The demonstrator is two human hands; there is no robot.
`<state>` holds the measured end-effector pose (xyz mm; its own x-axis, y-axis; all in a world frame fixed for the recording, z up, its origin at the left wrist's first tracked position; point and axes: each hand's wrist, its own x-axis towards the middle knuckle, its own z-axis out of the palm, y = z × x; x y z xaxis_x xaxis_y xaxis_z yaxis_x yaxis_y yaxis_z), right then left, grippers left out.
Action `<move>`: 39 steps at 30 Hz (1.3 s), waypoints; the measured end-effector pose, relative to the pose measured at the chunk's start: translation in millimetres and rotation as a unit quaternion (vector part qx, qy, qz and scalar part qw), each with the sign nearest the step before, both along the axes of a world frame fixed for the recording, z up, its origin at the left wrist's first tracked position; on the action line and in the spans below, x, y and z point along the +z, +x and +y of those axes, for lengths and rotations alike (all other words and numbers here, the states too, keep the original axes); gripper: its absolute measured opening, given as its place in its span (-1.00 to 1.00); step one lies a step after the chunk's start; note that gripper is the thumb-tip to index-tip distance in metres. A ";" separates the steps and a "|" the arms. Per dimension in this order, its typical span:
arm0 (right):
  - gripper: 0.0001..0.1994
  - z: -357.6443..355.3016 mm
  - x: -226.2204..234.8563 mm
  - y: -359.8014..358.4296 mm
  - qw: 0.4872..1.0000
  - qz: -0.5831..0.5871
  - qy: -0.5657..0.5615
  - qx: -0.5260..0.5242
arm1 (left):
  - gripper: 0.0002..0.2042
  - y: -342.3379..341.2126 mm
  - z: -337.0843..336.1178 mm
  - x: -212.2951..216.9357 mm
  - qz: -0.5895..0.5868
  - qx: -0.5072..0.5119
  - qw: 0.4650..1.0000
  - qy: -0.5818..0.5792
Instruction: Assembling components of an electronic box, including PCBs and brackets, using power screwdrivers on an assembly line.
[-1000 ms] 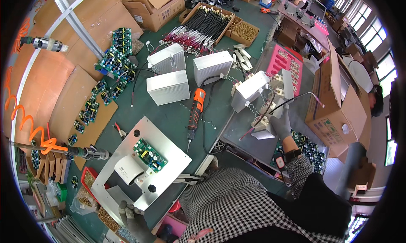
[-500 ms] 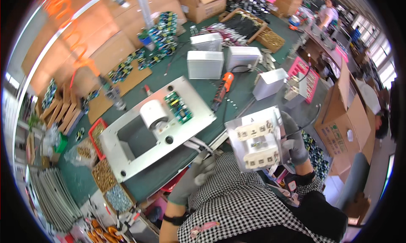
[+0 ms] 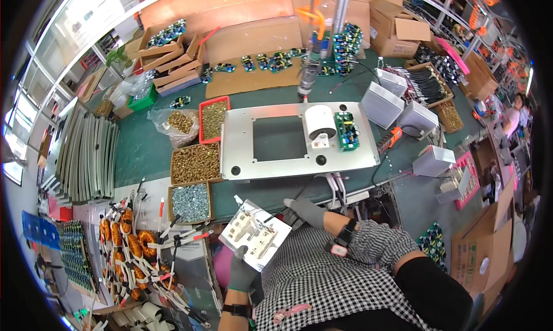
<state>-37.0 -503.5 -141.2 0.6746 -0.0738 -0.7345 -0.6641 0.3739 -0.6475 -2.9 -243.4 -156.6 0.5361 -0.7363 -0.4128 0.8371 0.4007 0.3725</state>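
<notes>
Since half a second ago, lowered from chest height and swung left: white square module [image 3: 256,239], now held tilted over the near table edge, just right of the tray of silver screws [image 3: 191,202] and below the large grey metal panel [image 3: 299,140].

Left to right: left hand [image 3: 241,270], grey-gloved, pinching the module's lower corner. Then the module itself, flat and roughly square, white face carrying raised cream-coloured blocks, wires trailing from its upper side. Then right hand [image 3: 306,210], also gloved, closed on the upper right edge where the dark leads leave.

Judged rigid and moderately heavy for its size, probably a metal-backed part; stiff enough to carry by opposite edges. Best gripped at bare rim or corners, away from raised blocks and wire roots, likely the fragile points. Smooth face possibly slippery against gloves.
</notes>
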 end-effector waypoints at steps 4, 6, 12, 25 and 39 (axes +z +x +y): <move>-0.58 -15.1 -6.6 60.2 0.912 0.012 -0.359 0.200 | -0.31 -11.4 2.1 -25.2 -0.009 0.076 0.997 0.028; -0.50 -28.1 1.1 80.2 0.842 -0.102 -0.450 0.281 | -0.34 -15.3 -15.9 -14.4 -0.003 0.073 0.996 0.057; -0.46 -36.8 30.7 19.8 0.851 -0.100 -0.391 0.335 | -0.42 -7.0 -84.1 -12.3 -0.089 0.082 0.990 0.079; -0.45 -107.1 70.2 205.4 0.391 -0.001 -0.502 0.771 | -0.32 13.6 -183.9 -86.9 0.009 0.139 0.990 0.007; -0.72 -138.3 257.9 159.2 0.469 -0.293 -0.547 0.628 | -0.45 33.9 -239.1 -129.5 -0.020 0.216 0.975 0.045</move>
<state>122.3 -641.9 116.7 0.7530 0.5364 -0.3810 0.4974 -0.8432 -0.2040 31.0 -482.5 -286.1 0.8058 -0.4001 -0.4367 0.5809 0.6774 0.4513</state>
